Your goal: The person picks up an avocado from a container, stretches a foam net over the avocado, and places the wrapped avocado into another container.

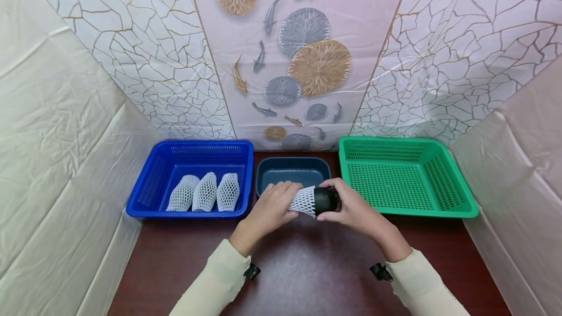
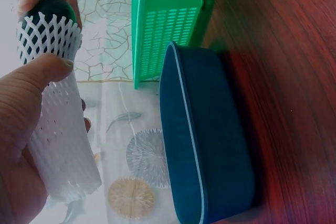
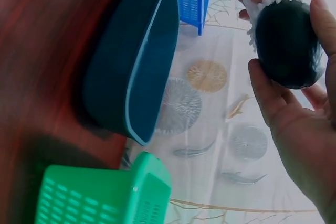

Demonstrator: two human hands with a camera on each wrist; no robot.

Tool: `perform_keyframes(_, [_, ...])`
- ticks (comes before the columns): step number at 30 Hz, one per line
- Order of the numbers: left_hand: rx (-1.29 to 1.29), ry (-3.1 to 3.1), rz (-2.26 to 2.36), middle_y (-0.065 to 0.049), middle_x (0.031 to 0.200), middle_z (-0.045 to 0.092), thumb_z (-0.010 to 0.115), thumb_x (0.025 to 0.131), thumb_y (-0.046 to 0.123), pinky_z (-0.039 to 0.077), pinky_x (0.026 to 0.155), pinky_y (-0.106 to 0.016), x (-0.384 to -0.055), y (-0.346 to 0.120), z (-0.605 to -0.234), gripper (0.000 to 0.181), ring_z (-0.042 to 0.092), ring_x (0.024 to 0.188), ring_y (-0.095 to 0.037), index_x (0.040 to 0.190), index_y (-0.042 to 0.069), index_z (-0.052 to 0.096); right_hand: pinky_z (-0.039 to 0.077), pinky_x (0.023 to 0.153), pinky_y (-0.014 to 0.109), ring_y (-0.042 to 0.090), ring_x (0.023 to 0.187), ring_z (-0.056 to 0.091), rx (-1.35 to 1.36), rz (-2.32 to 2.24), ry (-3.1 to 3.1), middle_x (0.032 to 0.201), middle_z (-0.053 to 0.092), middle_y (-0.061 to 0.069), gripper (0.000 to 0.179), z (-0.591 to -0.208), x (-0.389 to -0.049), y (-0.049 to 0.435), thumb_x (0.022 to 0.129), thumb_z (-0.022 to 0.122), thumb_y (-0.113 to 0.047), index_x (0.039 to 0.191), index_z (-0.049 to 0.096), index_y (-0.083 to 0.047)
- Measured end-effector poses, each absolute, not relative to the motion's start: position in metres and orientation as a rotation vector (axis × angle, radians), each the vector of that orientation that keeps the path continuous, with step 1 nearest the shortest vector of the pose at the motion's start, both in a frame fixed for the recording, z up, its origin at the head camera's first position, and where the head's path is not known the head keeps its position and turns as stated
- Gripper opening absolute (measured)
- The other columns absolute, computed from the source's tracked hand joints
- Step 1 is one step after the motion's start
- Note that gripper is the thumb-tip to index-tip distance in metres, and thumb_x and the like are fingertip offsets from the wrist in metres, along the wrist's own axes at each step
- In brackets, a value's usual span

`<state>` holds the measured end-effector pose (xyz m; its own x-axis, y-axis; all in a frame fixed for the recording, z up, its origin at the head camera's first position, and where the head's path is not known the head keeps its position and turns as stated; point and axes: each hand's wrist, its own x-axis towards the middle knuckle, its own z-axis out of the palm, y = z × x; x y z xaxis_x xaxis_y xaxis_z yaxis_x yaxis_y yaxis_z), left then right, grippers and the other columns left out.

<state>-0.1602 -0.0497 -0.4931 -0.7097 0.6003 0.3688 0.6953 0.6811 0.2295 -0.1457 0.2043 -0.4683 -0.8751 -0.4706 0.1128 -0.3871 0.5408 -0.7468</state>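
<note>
A dark, smooth oval fruit [image 1: 325, 200] sits partly inside a white foam net sleeve [image 1: 303, 201], held over the front of the small teal basin. My left hand [image 1: 274, 204] grips the sleeve, its thumb [image 2: 50, 69] lying across the mesh near the fruit. On the other side, my right hand [image 1: 351, 207] holds the fruit's bare end between thumb and fingers. The right wrist view shows the dark fruit [image 3: 289, 43] with the net's edge around its far part. In the left wrist view the sleeve [image 2: 65, 145] hangs loose beyond the fruit.
The blue basket [image 1: 189, 214] at left contains three white foam net sleeves [image 1: 205, 192], lying side by side. Between the baskets stands the teal basin [image 1: 293, 161]. At right is a green basket [image 1: 408, 212]. A patterned cloth [image 1: 316, 121] hangs behind the dark red table [image 1: 307, 277].
</note>
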Motion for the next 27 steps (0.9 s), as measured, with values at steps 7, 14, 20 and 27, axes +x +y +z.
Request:
perform_keyframes(7, [-1.032,-2.658,-0.525,-0.003,0.123,0.069,0.084,0.087,0.034,0.053,0.082,-0.033,-0.159,-0.048,-0.491,0.057,0.065,0.104,-0.019,0.134,0.013,0.057,0.055,0.076,0.027,0.023,0.102,0.059,-0.707,-1.369,2.588,0.139,0.054,0.009,0.069,-0.475,-0.144,0.211,0.088,0.083,-0.03,0.146,0.05,-0.015])
perform_keyframes(14, [-1.02,-2.647,-0.511,-0.003,0.123,0.069,0.084,0.087,0.033,0.053,0.082,-0.034,-0.159,-0.048,-0.49,0.057,0.065,0.105,-0.019,0.134,0.012,0.059,0.056,0.095,0.034,0.024,0.123,0.059,-0.743,-1.425,2.536,0.147,0.049,0.005,0.063,-0.478,-0.142,0.215,0.095,0.076,-0.024,0.151,0.048,-0.019])
perform_keyframes(20, [-1.014,-2.663,-0.498,-0.003,0.125,0.069,0.083,0.087,0.034,0.054,0.084,-0.035,-0.159,-0.047,-0.49,0.059,0.065,0.107,-0.019,0.136,0.012,0.057,0.056,0.096,0.036,0.023,0.121,0.061,-0.706,-1.478,2.545,0.143,0.053,0.004,0.06,-0.479,-0.141,0.211,0.092,0.079,-0.024,0.145,0.052,-0.018])
perform_keyframes(27, [-1.015,-2.716,-0.507,-0.004,0.131,0.066,0.086,0.084,0.035,0.054,0.089,-0.036,-0.156,-0.044,-0.488,0.07,0.064,0.111,-0.02,0.141,0.012,0.052,0.055,0.1,0.04,0.024,0.123,0.06,-0.72,-1.48,2.582,0.14,0.055,0.004,0.06,-0.48,-0.14,0.205,0.09,0.081,-0.024,0.143,0.054,-0.02])
